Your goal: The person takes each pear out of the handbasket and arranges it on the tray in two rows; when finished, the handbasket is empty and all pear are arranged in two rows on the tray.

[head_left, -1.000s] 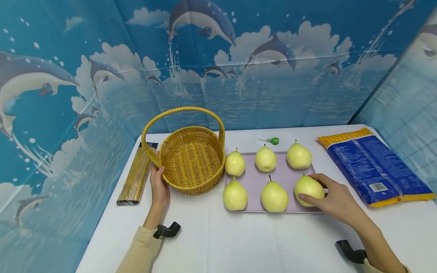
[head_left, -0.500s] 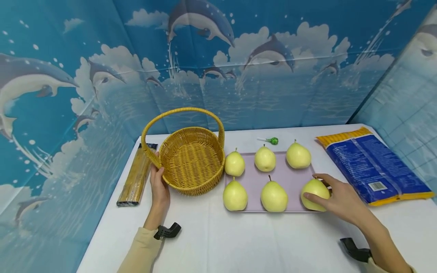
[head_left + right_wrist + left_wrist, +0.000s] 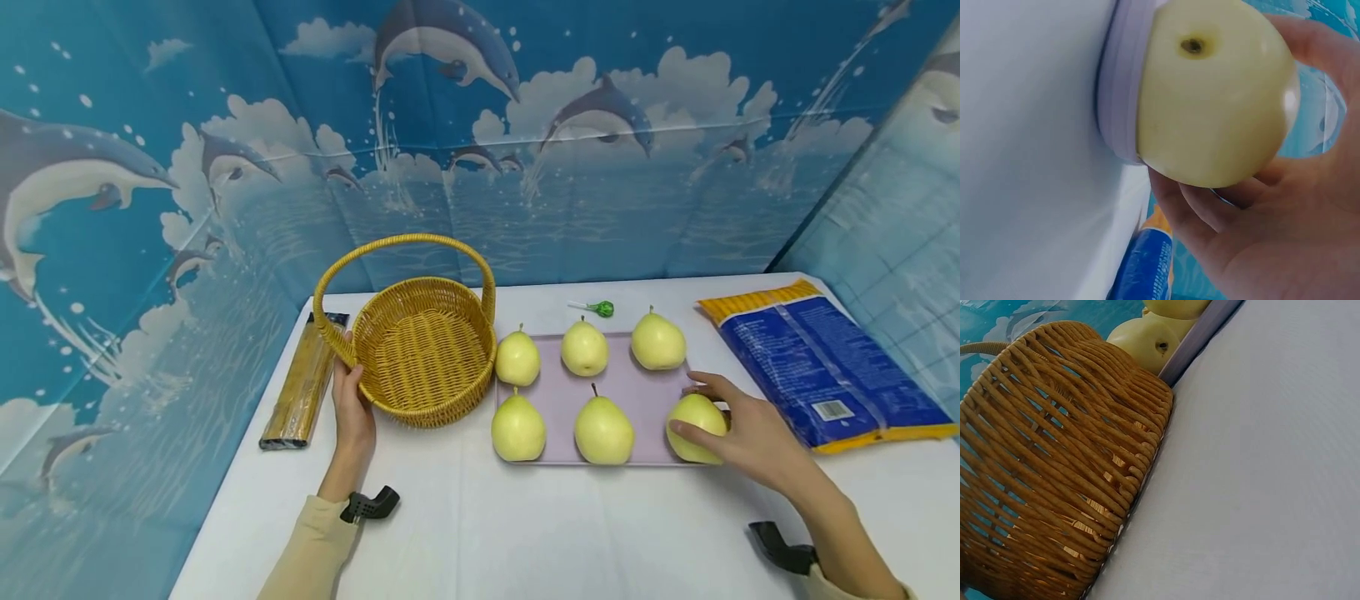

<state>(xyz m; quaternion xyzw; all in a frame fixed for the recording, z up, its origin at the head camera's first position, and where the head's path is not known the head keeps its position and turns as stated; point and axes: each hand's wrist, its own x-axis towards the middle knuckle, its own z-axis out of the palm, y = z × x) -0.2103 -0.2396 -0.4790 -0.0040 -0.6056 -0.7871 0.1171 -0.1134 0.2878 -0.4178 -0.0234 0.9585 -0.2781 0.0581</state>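
Observation:
My right hand [image 3: 753,433] holds a yellow-green pear [image 3: 695,427] at the near right corner of a flat lilac tray [image 3: 558,437]. The thumb lies across the pear's left side and the fingers curl round the far side; in the right wrist view the pear [image 3: 1216,106] sits against the tray's rim [image 3: 1124,81]. Several other pears [image 3: 603,431] stand on the tray in two rows. My left hand [image 3: 352,412] grips the left side of a round wicker basket [image 3: 423,354] with a tall handle, its fingers partly hidden behind. No pears are inside the basket.
Left of the basket lies a long brown packet [image 3: 298,392]. A green lollipop [image 3: 602,308] is behind the tray. At the right rests a large blue and yellow bag [image 3: 825,367]. A dolphin-printed curtain [image 3: 585,208] hangs behind the white table [image 3: 525,533].
My right hand has shifted the pear rightward and slightly nearer, to the tray's corner, most of it in the first half second. The left hand and basket stay put.

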